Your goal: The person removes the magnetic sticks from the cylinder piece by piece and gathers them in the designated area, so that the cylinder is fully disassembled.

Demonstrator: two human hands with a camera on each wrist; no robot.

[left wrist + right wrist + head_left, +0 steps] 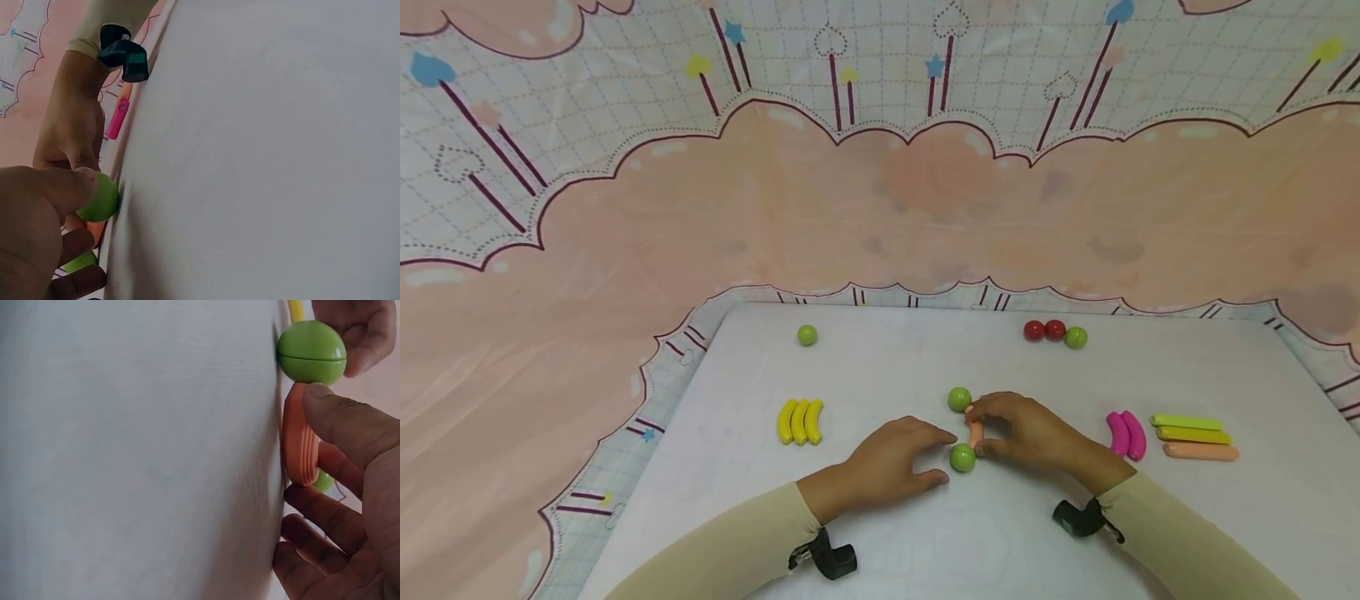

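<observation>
My right hand [1022, 429] pinches a short orange curved piece [300, 437] between thumb and fingers, on the white table. In the head view this piece stands between two green balls, a far one [958, 399] and a near one [962, 457]. The near ball [311, 353] meets the piece's end by my right thumb. Just left of the near ball is my left hand [891, 462], thumb and forefinger spread and nothing gripped. In the left wrist view its thumb overlaps the ball [103, 199]; whether they touch is unclear.
Three yellow curved pieces [801, 422] lie to the left, with a green ball [807, 335] behind them. Two red balls [1045, 331] and a green ball [1077, 337] sit at the back. Pink curved pieces [1127, 436] and straight sticks [1195, 436] lie beyond my right hand.
</observation>
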